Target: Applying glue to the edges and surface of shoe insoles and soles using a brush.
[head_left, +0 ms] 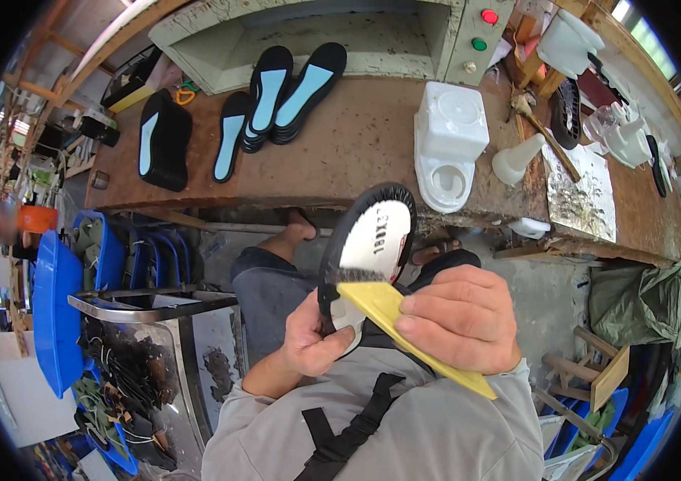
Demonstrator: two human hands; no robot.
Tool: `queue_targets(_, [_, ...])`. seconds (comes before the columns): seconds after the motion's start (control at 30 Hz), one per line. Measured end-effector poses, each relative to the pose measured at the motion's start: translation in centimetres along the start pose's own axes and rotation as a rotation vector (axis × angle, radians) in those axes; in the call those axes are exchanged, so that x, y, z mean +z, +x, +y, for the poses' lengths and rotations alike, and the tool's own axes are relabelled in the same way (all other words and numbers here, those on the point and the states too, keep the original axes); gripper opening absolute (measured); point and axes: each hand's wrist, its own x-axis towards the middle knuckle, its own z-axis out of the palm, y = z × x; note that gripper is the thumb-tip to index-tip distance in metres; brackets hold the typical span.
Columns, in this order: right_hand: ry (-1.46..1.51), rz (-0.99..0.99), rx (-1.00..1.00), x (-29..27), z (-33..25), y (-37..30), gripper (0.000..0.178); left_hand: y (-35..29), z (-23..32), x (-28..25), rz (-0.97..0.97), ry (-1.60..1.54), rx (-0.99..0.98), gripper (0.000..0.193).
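Note:
My left hand (318,338) is closed around one end of a black shoe upper (328,264), whose white underside (376,232) faces up and bears dark printed marks. In my right hand (464,317) is a brush (392,317) with a flat yellow handle. The brush's dark bristles (363,275) lie against the white underside, near its middle. Both hands are in front of my torso, above my lap. Part of the shoe's lower end is hidden by the brush and my left fingers.
On the brown workbench (356,156) lie several black insoles (165,140) with light blue patches. A white plastic dispenser (451,132), a white cone-shaped bottle (517,160) and a hammer (553,144) sit to the right. A metal-framed bin (156,313) stands left, a wooden stool (593,369) right.

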Motion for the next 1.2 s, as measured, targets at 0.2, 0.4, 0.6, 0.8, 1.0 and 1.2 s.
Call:
queue_targets(0.2, [-0.065,0.207,0.326,0.3,-1.6,2.2,0.024,-0.5,-1.1,-0.8,0.002,0.216,0.257,0.048])
queue_targets(0.4, [-0.186,0.18,0.516,-0.5,-2.4,1.0,0.021,-0.7,-1.4,-0.9,-0.003,0.074,0.29,0.048])
queue_targets(0.6, [0.017,0.008,-0.114,1.1,-1.3,1.6,0.023,-1.0,-0.7,-1.1,-0.017,0.077,0.238,0.049])
queue_targets(0.8, [-0.117,0.178,0.382,0.0,-2.2,2.7,0.021,-1.7,-0.6,-0.8,0.006,-0.069,0.221,0.047])
queue_targets(1.0, [-0.041,0.177,0.381,-0.4,-3.4,2.4,0.017,-1.4,0.5,-0.6,0.037,-0.166,0.179,0.052])
queue_targets(1.2, [0.063,0.349,0.573,-0.9,-2.3,0.9,0.019,-1.1,-0.1,-1.8,-0.007,-0.241,0.155,0.072])
